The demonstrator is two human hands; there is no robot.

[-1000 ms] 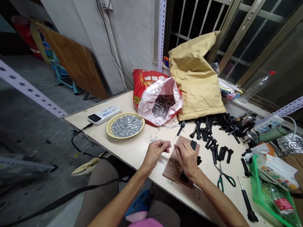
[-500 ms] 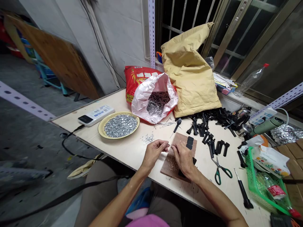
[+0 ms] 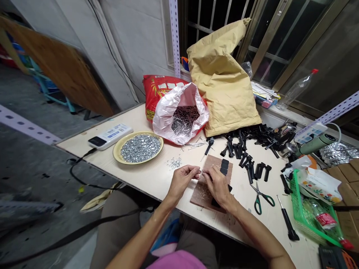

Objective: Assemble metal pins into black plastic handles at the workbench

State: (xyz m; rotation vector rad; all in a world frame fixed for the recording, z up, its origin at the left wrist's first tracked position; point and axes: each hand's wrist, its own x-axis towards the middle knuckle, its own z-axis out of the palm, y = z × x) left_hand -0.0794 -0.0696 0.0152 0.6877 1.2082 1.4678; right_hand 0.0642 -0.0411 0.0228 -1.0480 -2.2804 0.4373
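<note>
Over a brown board, my left hand and my right hand meet fingertip to fingertip. Both hands are closed in a pinch around something small and thin, mostly hidden by the fingers. Black flat pieces lie in a row on the board, partly under my right hand. Just beyond my left hand is a scatter of small shiny metal pieces. A yellow dish full of similar pieces stands to the left. Several long thin screws or nails lie behind the board.
An open red bag holds many screws or nails. Beside it stands a large tan sack. Black plastic parts spread rightward. Scissors, a black-handled screwdriver and a green basket lie right. A white device lies left.
The camera view has shifted slightly, so the background sits a little further left and higher. Both hands stay together over the board, with the right fingers moved only slightly.
</note>
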